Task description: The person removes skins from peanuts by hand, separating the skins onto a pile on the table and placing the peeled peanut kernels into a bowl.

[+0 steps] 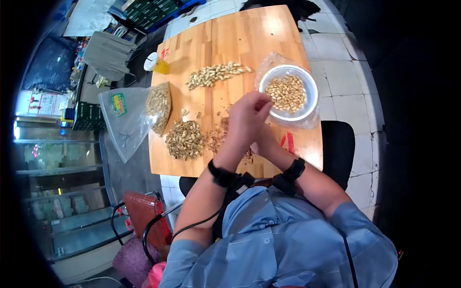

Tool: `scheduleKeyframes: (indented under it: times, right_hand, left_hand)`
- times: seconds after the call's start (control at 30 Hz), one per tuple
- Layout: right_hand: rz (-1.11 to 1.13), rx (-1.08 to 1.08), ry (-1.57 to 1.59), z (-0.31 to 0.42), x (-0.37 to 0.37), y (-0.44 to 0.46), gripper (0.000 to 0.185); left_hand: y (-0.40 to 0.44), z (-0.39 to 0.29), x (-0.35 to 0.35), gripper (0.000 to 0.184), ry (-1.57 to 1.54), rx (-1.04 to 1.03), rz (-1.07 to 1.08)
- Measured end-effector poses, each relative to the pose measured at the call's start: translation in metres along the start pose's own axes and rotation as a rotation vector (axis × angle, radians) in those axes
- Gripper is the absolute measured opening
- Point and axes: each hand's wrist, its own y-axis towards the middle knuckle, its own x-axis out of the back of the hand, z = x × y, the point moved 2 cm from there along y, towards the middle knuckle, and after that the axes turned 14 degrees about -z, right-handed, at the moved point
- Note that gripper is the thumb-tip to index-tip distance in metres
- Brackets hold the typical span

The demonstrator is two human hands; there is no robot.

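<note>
My left hand (248, 115) is raised over the table, its fingers curled closed beside a white bowl (313, 85). Whatever it pinches, if anything, is too small or hidden to see. Crossed beneath it is my right hand (264, 139), largely covered by the left, so its fingers do not show. Shelled peanuts (285, 92) lie in the bowl, which sits on a clear plastic bag (273, 60). To the left of my hands are reddish peanut skins (219, 133) and a heap of empty peanut shells (185, 139). Unshelled peanuts (214, 74) lie in a row farther back.
A clear bag of peanuts (158, 105) hangs over the left edge of the wooden table (254, 38). A lidded cup with yellow drink (161, 66) stands at the back left. A dark chair (339, 149) is at the right, and a black animal (288, 7) beyond the far edge.
</note>
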Motion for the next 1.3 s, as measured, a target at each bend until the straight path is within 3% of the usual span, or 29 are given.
scheduleKeyframes:
  times: [0.07,0.2,0.3,0.4,0.43,0.53,0.67,0.77,1.0,1.1,1.2,1.3]
  right_hand:
    - [0.006,-0.060,0.093,-0.019,-0.006,0.001,0.032]
    - [0.012,-0.003,0.082,-0.009,-0.003,0.012,0.037]
    - [0.086,-0.113,-0.117,-0.010,0.001,0.015,0.033]
    - [0.213,-0.235,0.034,0.016,0.016,0.035,0.020]
    - [0.018,-0.129,0.186,0.017,0.013,0.029,0.023]
    - [-0.078,0.134,0.088,0.009,0.007,0.034,0.027]
    - [0.142,-0.170,0.167,0.010,0.011,0.036,0.028]
    - [0.159,-0.249,0.209,0.002,0.017,0.042,0.028]
    - [0.172,-0.347,0.287,0.006,0.017,0.041,0.030]
    - [0.038,-0.296,0.219,0.009,0.018,0.038,0.030]
    - [-0.046,-0.524,0.440,-0.006,0.006,0.028,0.034]
    - [-0.109,-0.607,0.553,0.003,0.006,0.032,0.029]
  left_hand:
    - [0.013,-0.005,-0.020,0.008,0.068,-0.090,0.043]
    - [0.028,0.000,-0.034,0.009,0.108,-0.004,0.089]
    - [0.039,0.014,-0.026,0.011,0.076,-0.004,0.009]
    - [0.069,0.045,0.000,0.018,0.157,0.046,-0.074]
    - [0.082,0.063,0.009,0.018,0.260,-0.001,-0.071]
    - [0.112,0.099,0.011,0.017,0.465,-0.141,-0.048]
    - [0.136,0.134,-0.001,0.018,0.679,-0.258,-0.022]
    - [0.142,0.152,-0.008,0.016,0.801,-0.238,-0.051]
    - [0.137,0.158,-0.003,0.014,0.773,-0.236,-0.049]
    - [0.125,0.146,0.009,0.015,0.695,-0.227,-0.081]
    - [0.091,0.117,0.031,0.018,0.517,0.025,-0.059]
    - [0.033,0.086,0.051,0.019,0.378,0.088,0.041]
